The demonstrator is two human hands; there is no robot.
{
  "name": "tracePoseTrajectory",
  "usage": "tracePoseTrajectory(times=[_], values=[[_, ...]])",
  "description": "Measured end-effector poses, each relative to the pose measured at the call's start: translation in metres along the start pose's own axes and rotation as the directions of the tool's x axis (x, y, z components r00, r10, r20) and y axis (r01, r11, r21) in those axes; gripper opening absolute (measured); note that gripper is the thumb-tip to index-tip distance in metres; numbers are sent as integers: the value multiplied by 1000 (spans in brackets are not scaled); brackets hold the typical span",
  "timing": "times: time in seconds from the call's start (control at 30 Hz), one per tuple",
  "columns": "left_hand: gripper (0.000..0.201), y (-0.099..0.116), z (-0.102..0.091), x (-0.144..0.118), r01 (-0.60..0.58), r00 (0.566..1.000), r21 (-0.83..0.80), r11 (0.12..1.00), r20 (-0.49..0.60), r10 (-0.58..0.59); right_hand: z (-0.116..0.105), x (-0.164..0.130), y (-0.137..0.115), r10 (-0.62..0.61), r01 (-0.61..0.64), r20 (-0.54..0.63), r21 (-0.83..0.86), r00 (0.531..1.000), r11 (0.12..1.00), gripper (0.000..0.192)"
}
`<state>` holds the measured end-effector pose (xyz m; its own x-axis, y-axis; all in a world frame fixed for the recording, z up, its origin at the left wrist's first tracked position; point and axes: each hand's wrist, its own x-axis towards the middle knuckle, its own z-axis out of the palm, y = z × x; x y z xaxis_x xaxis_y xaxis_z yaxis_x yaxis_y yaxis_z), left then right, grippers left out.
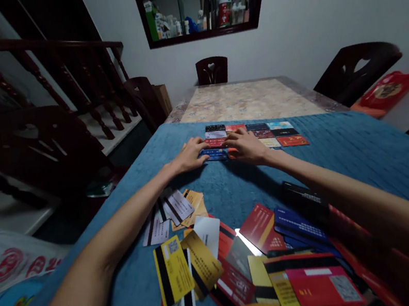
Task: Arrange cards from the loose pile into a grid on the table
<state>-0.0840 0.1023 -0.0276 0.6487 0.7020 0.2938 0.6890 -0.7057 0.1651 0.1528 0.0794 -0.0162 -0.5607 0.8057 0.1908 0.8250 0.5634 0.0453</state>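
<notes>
At the far part of the blue cloth, a blue card [213, 154] lies in the front row of a grid of cards. My left hand [191, 155] has its thumb and fingers curled at the card's left edge. From the other side, my right hand [247, 147] bends its fingers over the card's right end, partly hiding the cards beneath. Just behind the blue card is a red card [216, 142]. On the grid's right side I see a red-orange card [293, 140] and a black card [284, 132].
Loose cards [174, 273] are heaped near me, overlapping, with a black wallet-like item [305, 200] under my right forearm. Blue cloth [134, 295] covers the near table; its bare stone top [242, 99] shows beyond. Chairs [355, 70] stand around, and a plastic bag [6, 259] is at left.
</notes>
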Motion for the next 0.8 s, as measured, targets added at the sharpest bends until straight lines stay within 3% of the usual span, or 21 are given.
tracePoseTrajectory(times=[0.17,0.37,0.53,0.7,0.8], values=[[33,29,-11,-37,-28,1000,18,999,8,28,-8,-38,-47,-175,183,-72,116,982,976,38],[31,54,-14,-74,-53,998,-13,998,-16,53,-19,-89,-121,-414,438,-146,248,899,864,33],[28,67,-10,-83,-82,996,-61,995,-46,79,-30,-119,-176,-645,655,-137,273,752,705,42],[26,74,-6,-83,-116,991,-72,991,-76,111,-21,-123,-205,-742,755,-155,225,652,616,45],[25,76,-4,-85,-125,990,-76,989,-75,119,-14,-121,-207,-742,754,-145,208,654,623,42]])
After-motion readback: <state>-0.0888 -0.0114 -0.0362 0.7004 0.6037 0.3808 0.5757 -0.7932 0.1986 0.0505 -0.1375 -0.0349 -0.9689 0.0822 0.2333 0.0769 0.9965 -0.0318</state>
